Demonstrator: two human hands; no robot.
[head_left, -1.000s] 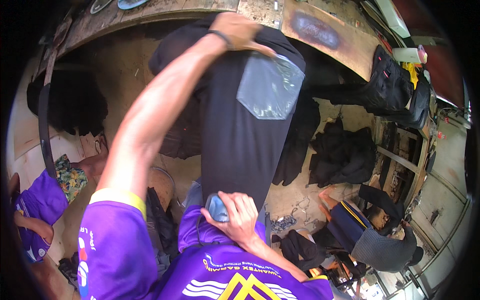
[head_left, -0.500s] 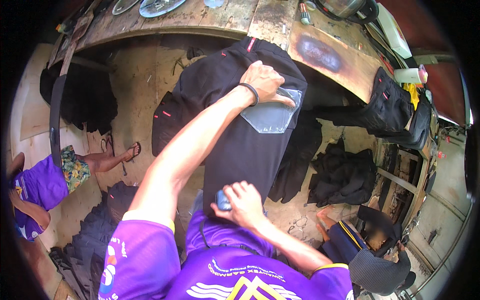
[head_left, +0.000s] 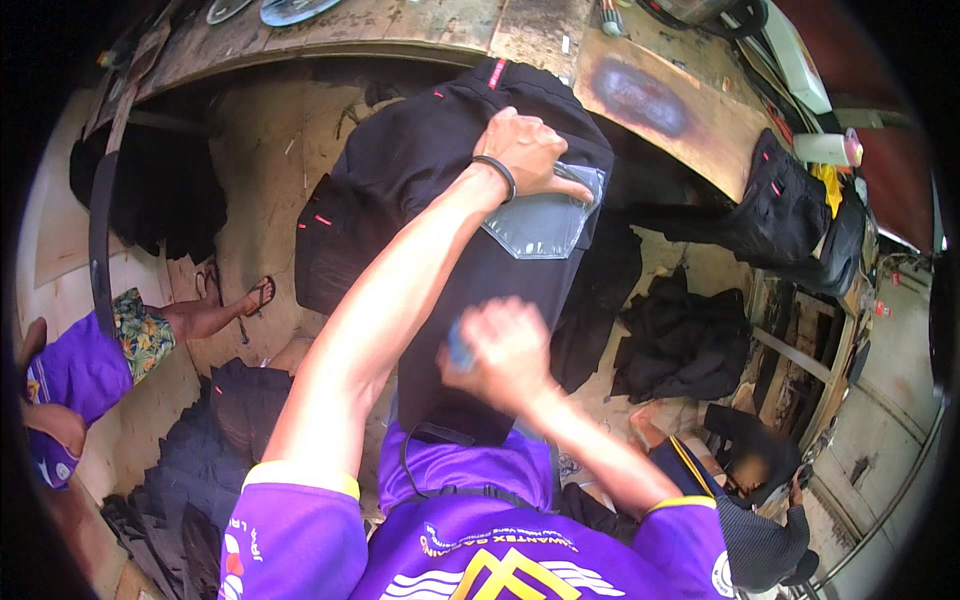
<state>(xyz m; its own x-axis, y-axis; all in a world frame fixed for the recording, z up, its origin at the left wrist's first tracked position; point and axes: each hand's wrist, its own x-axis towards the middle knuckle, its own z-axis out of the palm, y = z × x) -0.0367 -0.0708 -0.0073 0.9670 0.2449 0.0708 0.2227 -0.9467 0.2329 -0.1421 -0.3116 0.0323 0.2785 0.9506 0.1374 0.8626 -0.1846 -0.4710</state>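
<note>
Black trousers (head_left: 465,300) lie stretched from the table's edge toward my lap. Over their upper part sits a clear, pocket-shaped plastic template (head_left: 545,225). My left hand (head_left: 520,155), with a dark band at the wrist, is closed at the template's upper left, fingers curled and thumb laid across its top. Lower down, above the trouser leg, my right hand (head_left: 505,355) is blurred by motion. Its fingers are closed around a small blue block (head_left: 459,348), whose exact kind I cannot make out.
Ahead is a wooden table (head_left: 400,25) with a scorched board (head_left: 650,110) on its right part. Black garments (head_left: 690,335) lie heaped on the floor at right, dark cloth (head_left: 195,460) at lower left. One person (head_left: 85,365) is at left, another (head_left: 755,530) at lower right.
My right hand has moved up and forward along the trouser leg with the blue block. My left hand keeps its place on the template. The view has shifted slightly.
</note>
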